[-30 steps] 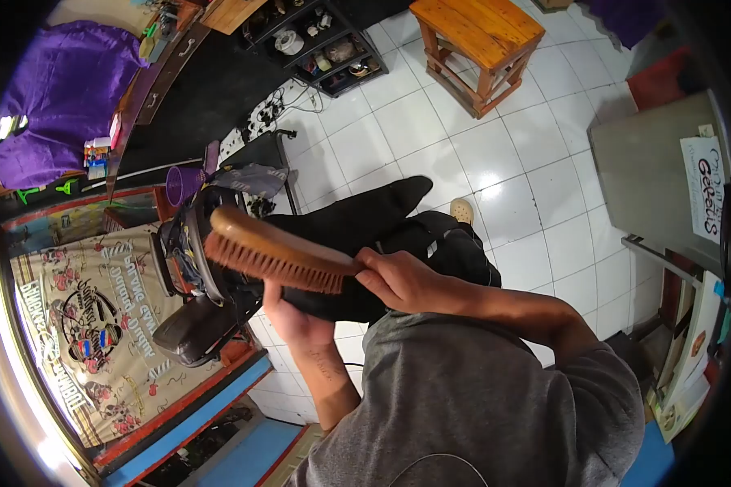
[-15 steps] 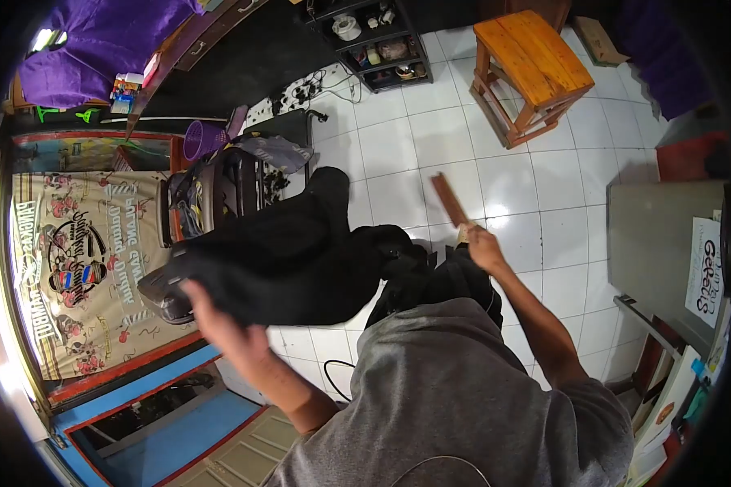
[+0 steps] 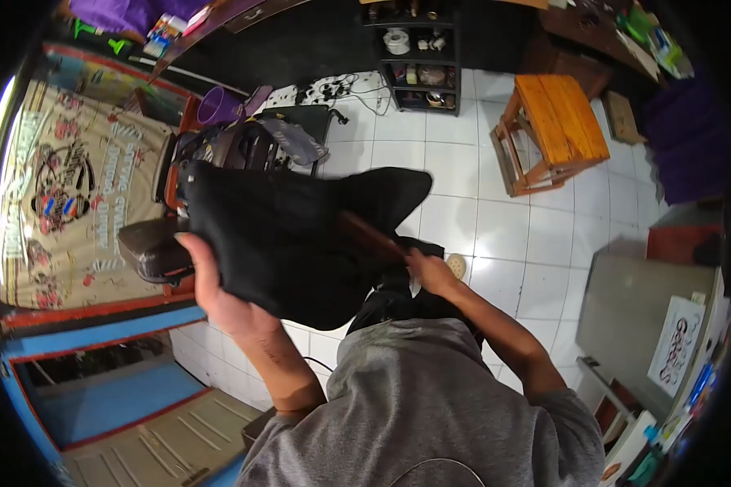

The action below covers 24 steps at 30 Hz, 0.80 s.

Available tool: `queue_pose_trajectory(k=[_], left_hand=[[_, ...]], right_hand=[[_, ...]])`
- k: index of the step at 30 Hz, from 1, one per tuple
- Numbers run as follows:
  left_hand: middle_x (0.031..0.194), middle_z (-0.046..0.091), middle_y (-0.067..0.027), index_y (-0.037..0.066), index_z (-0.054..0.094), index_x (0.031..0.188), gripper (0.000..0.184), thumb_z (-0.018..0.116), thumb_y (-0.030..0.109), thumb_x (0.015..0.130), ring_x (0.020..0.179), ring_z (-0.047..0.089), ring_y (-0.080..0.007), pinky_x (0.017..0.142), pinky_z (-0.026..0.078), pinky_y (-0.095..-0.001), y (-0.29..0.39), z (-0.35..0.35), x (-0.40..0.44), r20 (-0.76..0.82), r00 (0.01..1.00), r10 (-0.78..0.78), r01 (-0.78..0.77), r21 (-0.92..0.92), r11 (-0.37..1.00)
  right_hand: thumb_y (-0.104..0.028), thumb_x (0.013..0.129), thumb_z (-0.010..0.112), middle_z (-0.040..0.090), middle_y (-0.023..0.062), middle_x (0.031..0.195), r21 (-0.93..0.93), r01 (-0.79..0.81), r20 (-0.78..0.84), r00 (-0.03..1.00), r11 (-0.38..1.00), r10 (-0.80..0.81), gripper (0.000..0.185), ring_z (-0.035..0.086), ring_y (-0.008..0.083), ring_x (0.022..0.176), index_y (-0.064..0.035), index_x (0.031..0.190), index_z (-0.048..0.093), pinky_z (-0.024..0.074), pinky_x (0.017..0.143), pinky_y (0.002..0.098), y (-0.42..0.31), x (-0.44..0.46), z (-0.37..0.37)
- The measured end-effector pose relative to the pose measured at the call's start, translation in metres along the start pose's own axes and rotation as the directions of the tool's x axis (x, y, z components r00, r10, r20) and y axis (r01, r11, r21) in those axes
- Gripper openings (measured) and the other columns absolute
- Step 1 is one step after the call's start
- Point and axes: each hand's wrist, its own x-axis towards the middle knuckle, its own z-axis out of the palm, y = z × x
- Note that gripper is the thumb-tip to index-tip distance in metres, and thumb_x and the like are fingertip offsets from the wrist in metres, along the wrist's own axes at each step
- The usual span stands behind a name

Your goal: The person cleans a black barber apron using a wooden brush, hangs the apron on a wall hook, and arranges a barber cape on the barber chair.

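Observation:
A large black cloth [image 3: 284,235] hangs in front of me, draped over my left hand [image 3: 227,300]. That hand grips its left edge, with the thumb showing and the other fingers hidden by the fabric. My right hand [image 3: 430,272] is closed around the handle of a long, narrow reddish-brown brush [image 3: 374,235]. The brush lies across the right part of the cloth and seems to touch it; motion blurs it.
A barber chair [image 3: 150,243] stands beyond the cloth at left, near a purple basket [image 3: 219,105]. Dark hair clippings lie on the tiled floor [image 3: 503,227] by a black shelf rack [image 3: 422,61]. A wooden stool [image 3: 556,122] is at upper right, a grey cabinet [image 3: 617,300] at right.
The brush has swung from out over the floor at right, leftward onto the cloth. My left hand has risen with the cloth, whose right end now flares out. The view has shifted.

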Motion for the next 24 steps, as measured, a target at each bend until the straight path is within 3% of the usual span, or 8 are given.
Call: queue_pose_trajectory(k=[4, 7, 9, 10, 13, 16, 18, 24], left_hand=[[0.125, 0.054, -0.0158, -0.002, 0.045, 0.128, 0.052, 0.039, 0.040, 0.098, 0.113, 0.054, -0.0284, 0.099, 0.042, -0.0404, 0.014, -0.030, 0.003, -0.122, 0.992, 0.033, -0.028, 0.038, 0.999], [0.121, 0.056, -0.0155, -0.001, 0.047, 0.127, 0.053, 0.040, 0.042, 0.097, 0.110, 0.056, -0.0271, 0.097, 0.043, -0.0386, 0.003, -0.040, -0.006, -0.154, 0.988, -0.028, 0.023, -0.034, 0.999], [0.124, 0.056, -0.0147, 0.001, 0.048, 0.127, 0.055, 0.043, 0.045, 0.095, 0.112, 0.055, -0.0268, 0.099, 0.043, -0.0390, -0.008, -0.051, 0.000, -0.186, 0.960, -0.209, 0.211, -0.011, 0.977], [0.120, 0.057, -0.0130, 0.002, 0.049, 0.125, 0.054, 0.043, 0.046, 0.094, 0.109, 0.057, -0.0251, 0.095, 0.045, -0.0382, -0.020, -0.051, 0.000, -0.248, 0.947, -0.206, 0.230, 0.075, 0.970], [0.103, 0.061, -0.0059, 0.006, 0.054, 0.114, 0.043, 0.044, 0.043, 0.095, 0.092, 0.060, -0.0177, 0.080, 0.049, -0.0332, -0.065, -0.053, -0.009, -0.290, 0.925, -0.247, 0.343, 0.352, 0.871], [0.091, 0.058, -0.0036, 0.006, 0.054, 0.106, 0.036, 0.044, 0.039, 0.095, 0.079, 0.056, -0.0110, 0.066, 0.047, -0.0277, -0.076, -0.028, -0.005, -0.232, 0.944, -0.236, 0.305, 0.336, 0.891], [0.093, 0.059, -0.0056, 0.002, 0.053, 0.106, 0.046, 0.043, 0.046, 0.095, 0.081, 0.057, -0.0116, 0.069, 0.048, -0.0275, -0.058, -0.017, 0.002, -0.126, 0.956, -0.265, 0.292, 0.327, 0.899], [0.087, 0.063, -0.0063, 0.003, 0.055, 0.108, 0.047, 0.045, 0.046, 0.094, 0.074, 0.062, -0.0156, 0.065, 0.051, -0.0284, 0.026, 0.013, 0.009, -0.053, 0.985, -0.165, 0.168, 0.059, 0.984]], right_hand=[[-0.030, 0.096, 0.040, 0.059, 0.0241, 0.067, -0.185, -0.148, -0.179, 0.977, 0.972, 0.115, 0.027, 0.058, 0.0452, 0.067, -0.0038, 0.094, 0.046, 0.0426, 0.057, 0.0536, 0.050, -0.026, -0.008], [-0.036, 0.099, 0.035, 0.052, 0.0157, 0.059, 0.165, -0.083, -0.241, 0.963, 0.983, 0.122, 0.038, 0.055, 0.0280, 0.050, -0.0020, 0.089, 0.047, 0.0431, 0.049, 0.0407, 0.027, -0.023, -0.021], [-0.042, 0.100, 0.029, 0.041, -0.0020, 0.058, 0.591, -0.322, 0.010, 0.920, 0.740, 0.393, 0.041, 0.037, 0.0069, 0.046, -0.0086, 0.081, 0.045, 0.0310, 0.040, 0.0230, -0.036, -0.017, -0.037], [-0.042, 0.100, 0.029, 0.038, -0.0029, 0.059, 0.604, -0.189, -0.023, 0.967, 0.774, 0.254, 0.040, 0.033, 0.0056, 0.046, -0.0101, 0.080, 0.044, 0.0289, 0.041, 0.0206, -0.068, -0.017, -0.044], [-0.018, 0.095, 0.036, 0.053, 0.0079, 0.063, 0.459, 0.197, -0.059, 0.980, 0.866, -0.192, 0.028, 0.053, 0.0189, 0.052, 0.0036, 0.104, 0.051, 0.0434, 0.051, 0.0321, -0.146, -0.016, -0.056], [-0.017, 0.096, 0.035, 0.054, 0.0127, 0.066, 0.412, 0.237, -0.100, 0.971, 0.880, -0.215, 0.030, 0.056, 0.0267, 0.054, 0.0061, 0.108, 0.050, 0.0452, 0.053, 0.0353, -0.164, -0.006, -0.054], [-0.020, 0.096, 0.036, 0.055, 0.0163, 0.068, 0.300, 0.522, -0.360, 0.837, 0.799, -0.412, 0.033, 0.059, 0.0309, 0.057, 0.0077, 0.109, 0.048, 0.0450, 0.052, 0.0380, -0.115, 0.016, -0.023], [-0.024, 0.096, 0.040, 0.057, 0.0270, 0.072, -0.257, -0.070, -0.101, 0.994, 0.964, 0.045, 0.023, 0.058, 0.0446, 0.067, -0.0025, 0.097, 0.050, 0.0438, 0.054, 0.0496, 0.038, 0.006, -0.001]])
